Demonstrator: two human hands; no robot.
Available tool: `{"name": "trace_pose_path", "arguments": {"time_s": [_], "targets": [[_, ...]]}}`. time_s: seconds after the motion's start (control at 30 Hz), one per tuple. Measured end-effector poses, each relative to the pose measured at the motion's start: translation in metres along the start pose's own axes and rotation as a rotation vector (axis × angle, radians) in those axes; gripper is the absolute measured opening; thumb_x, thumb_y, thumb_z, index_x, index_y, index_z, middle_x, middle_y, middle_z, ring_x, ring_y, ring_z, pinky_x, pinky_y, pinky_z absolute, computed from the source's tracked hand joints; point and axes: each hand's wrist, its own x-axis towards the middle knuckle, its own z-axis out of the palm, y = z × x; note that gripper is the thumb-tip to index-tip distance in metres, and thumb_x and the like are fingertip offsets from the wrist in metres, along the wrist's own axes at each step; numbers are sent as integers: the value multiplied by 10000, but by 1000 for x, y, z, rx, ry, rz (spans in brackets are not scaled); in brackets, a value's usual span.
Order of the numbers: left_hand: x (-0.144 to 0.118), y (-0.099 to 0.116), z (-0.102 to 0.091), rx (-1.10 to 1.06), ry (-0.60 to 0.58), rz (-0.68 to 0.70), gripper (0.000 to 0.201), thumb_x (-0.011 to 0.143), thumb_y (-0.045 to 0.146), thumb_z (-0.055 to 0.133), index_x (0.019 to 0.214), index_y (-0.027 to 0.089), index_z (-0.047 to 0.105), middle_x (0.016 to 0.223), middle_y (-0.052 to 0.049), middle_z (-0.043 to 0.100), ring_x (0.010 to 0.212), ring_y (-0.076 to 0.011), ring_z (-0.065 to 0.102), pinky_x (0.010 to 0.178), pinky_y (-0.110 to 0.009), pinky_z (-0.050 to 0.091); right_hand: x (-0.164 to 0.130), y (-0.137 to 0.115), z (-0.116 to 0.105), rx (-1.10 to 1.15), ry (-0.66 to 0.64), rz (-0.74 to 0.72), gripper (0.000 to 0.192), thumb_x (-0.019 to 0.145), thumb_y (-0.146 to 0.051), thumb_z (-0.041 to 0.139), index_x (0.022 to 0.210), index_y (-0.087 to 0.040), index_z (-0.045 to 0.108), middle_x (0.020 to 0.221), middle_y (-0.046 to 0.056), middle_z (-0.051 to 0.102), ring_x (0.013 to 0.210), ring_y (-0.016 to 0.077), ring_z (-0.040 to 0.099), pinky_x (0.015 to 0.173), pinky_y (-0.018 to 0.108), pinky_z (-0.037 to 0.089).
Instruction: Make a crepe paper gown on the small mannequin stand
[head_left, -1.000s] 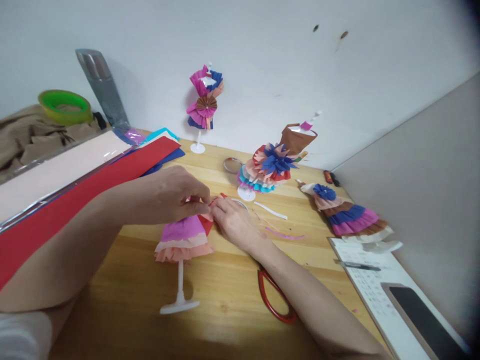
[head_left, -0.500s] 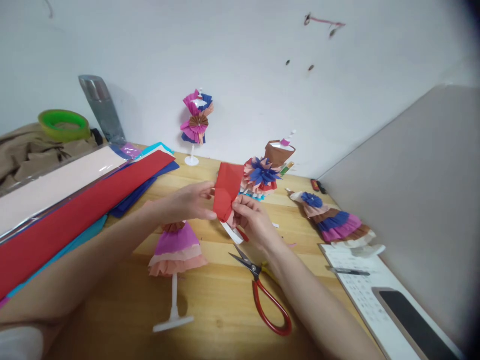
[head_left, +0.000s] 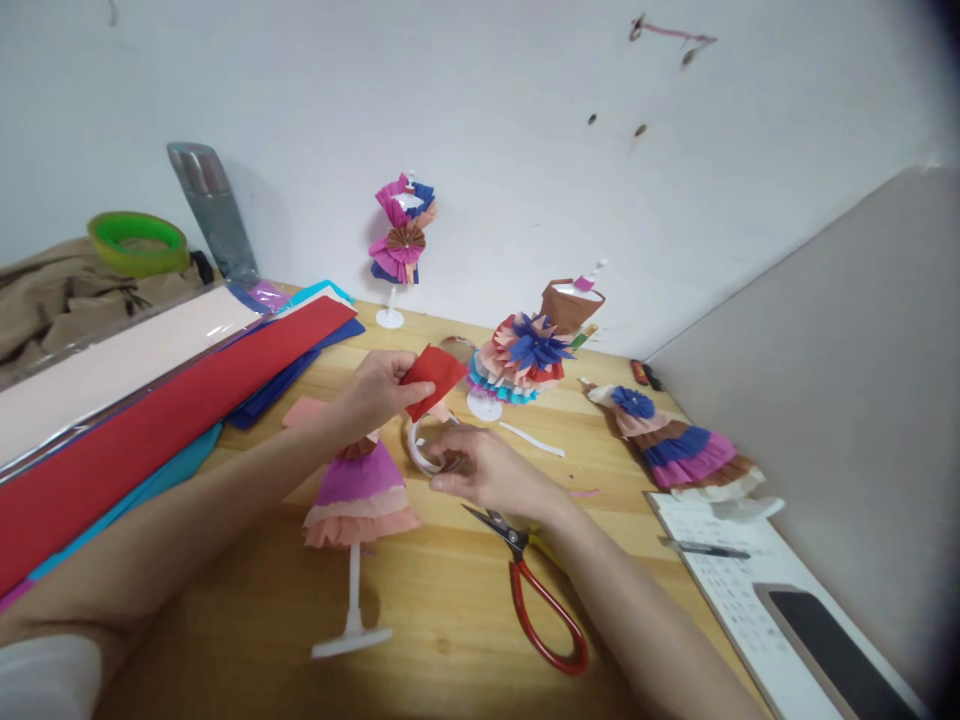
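Left hand [head_left: 373,392] pinches red crepe piece [head_left: 433,372], lifted clear above half-dressed mannequin [head_left: 358,492] near centre. Right hand [head_left: 480,468] closed on tape roll [head_left: 424,447] just right of mannequin, thumb at edge, likely finding tape end. Scissors [head_left: 538,590] near right forearm, within reach.

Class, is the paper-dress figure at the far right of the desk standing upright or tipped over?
Tipped over: the striped paper-dress figure lies on its side on the desk.

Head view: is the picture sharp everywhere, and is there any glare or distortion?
Head view: mostly sharp; the right hand is slightly blurred; soft glare on the clear plastic sleeve over the pale pink paper sheet; dark vignette at the right corners; the wide lens tilts the walls.
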Motion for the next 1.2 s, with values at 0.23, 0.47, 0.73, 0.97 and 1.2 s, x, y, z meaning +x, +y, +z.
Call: {"name": "trace_pose_path", "arguments": {"time_s": [0.23,0.47,0.73,0.97,1.2], "targets": [[9,-6,-8,-341,316,70,251,642,290,730,815,125,652,695,-12,692,649,-162,638,657,-290,519,9,1,18,-202,73,-39,121,840,-175,624,723,-161,598,746,25,607,727,153,536,660,244,339],[14,2,-33,-672,545,66,301,574,256,798,788,116,639,712,-18,699,634,-138,639,623,-269,535,5,2,9,-291,118,202,202,824,-257,639,652,-174,573,611,-14,510,555,115,410,555,248,223],[8,9,-45,-736,526,149,344,587,282,836,828,109,662,734,-31,712,668,-148,654,663,-286,545,8,14,10,-446,-89,217,391,777,-579,671,713,-196,625,671,24,605,616,160,511,544,267,192],[-6,28,-52,-707,458,174,268,638,285,785,807,120,658,717,-44,704,704,-187,675,732,-345,546,7,17,3,-344,-107,155,333,838,-517,601,771,-191,622,673,-7,587,590,128,468,550,250,247],[-21,47,-58,-725,430,248,173,682,204,733,806,122,644,738,-39,695,752,-196,686,753,-340,555,4,29,-4,-189,-192,103,106,744,-224,623,662,-157,620,598,-13,565,552,110,455,548,240,293]]}}
